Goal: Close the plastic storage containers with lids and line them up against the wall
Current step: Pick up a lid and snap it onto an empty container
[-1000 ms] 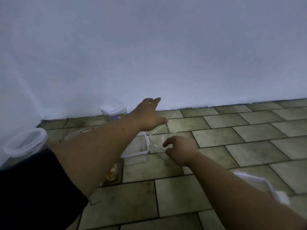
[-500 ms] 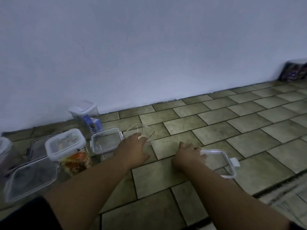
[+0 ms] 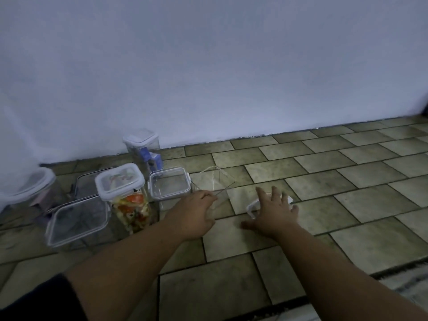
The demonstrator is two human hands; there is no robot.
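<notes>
An open clear square container (image 3: 214,181) stands on the tiled floor. My left hand (image 3: 196,213) grips its near rim. Just to its right my right hand (image 3: 275,210) lies spread with straight fingers on top of a white-rimmed clear lid (image 3: 251,208), which is mostly hidden under the hand. A lidded square container (image 3: 169,183) stands left of the open one. A tall lidded container with colourful contents (image 3: 126,195) is further left. Against the wall (image 3: 208,77) stands a lidded container with blue contents (image 3: 143,148).
At the left are a flat lidded container (image 3: 76,220), a round lidded tub (image 3: 34,186) and a dark-rimmed piece (image 3: 89,184) behind them. A rug's edge (image 3: 403,269) lies at the lower right. Bare tiles stretch along the wall to the right.
My right hand has slid the white-rimmed lid left, nearer the open container, and its fingers have spread over it. My left hand stays on the container's rim. The view has shifted right.
</notes>
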